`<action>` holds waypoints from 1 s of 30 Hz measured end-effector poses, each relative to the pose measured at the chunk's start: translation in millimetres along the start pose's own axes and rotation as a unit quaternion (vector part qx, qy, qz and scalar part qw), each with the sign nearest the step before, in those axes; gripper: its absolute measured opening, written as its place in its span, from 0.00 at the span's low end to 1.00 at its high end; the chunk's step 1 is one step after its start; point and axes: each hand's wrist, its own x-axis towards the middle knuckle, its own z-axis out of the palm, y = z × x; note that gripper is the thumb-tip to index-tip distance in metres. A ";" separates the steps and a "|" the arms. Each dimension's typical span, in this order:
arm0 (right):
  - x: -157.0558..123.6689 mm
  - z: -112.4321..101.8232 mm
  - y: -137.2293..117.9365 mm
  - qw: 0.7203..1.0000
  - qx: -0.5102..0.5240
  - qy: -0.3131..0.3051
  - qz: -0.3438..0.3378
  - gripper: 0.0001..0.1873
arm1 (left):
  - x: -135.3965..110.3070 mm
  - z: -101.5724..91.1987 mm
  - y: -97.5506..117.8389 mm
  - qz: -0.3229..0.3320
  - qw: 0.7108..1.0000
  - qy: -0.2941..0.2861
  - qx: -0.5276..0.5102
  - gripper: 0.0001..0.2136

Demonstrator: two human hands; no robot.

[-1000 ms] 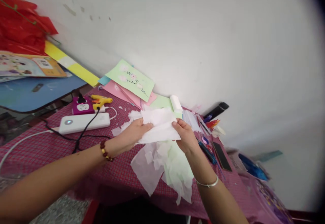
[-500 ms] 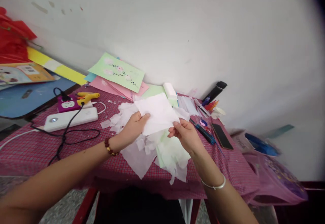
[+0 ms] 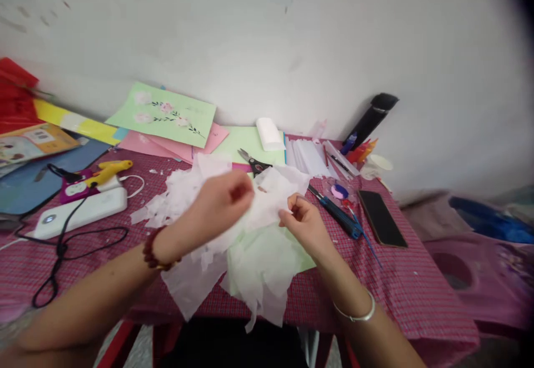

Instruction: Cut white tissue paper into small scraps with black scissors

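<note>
- White tissue sheet (image 3: 269, 198): long axis runs crosswise, spanning from one hand's fingers to the other's.
- Left hand (image 3: 221, 201): fingers curled onto the sheet's end, blurred.
- Right hand (image 3: 303, 226): fingertips pinching the opposite end.

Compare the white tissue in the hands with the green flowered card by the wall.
The white tissue is plain and crumpled; the green flowered card is flat and bears pink blossoms. The white tissue is gripped by the left hand and right hand; the green flowered card lies untouched on pink sheets. Both are thin paper.
</note>
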 end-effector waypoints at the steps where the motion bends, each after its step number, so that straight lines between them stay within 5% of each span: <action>1: 0.3 0.7 1.5 1.000 -0.004 -0.006 -0.010 0.11 | 1.3 13.1 5.0 0.019 0.996 -0.071 -0.052 0.05; 3: -0.2 2.1 4.5 0.999 -0.004 -0.021 -0.025 0.09 | 3.7 39.3 9.1 0.007 0.985 -0.141 -0.102 0.05; 6: -1.3 1.5 9.7 0.997 0.028 -0.060 -0.026 0.05 | 7.2 62.7 4.6 -0.063 0.974 -0.163 -0.145 0.05; 12: -0.7 1.5 16.4 0.990 0.107 -0.090 0.003 0.03 | 7.8 59.9 -7.6 -0.192 0.911 -0.199 -0.307 0.04; 21: -3.3 17.4 19.3 0.990 0.120 -0.073 0.001 0.09 | -13.9 68.3 -34.3 -0.244 0.795 -0.217 -0.511 0.07; 30: 5.7 15.4 6.5 0.987 0.149 -0.060 -0.020 0.08 | 2.5 55.0 -17.9 -0.174 0.845 -0.186 -0.471 0.04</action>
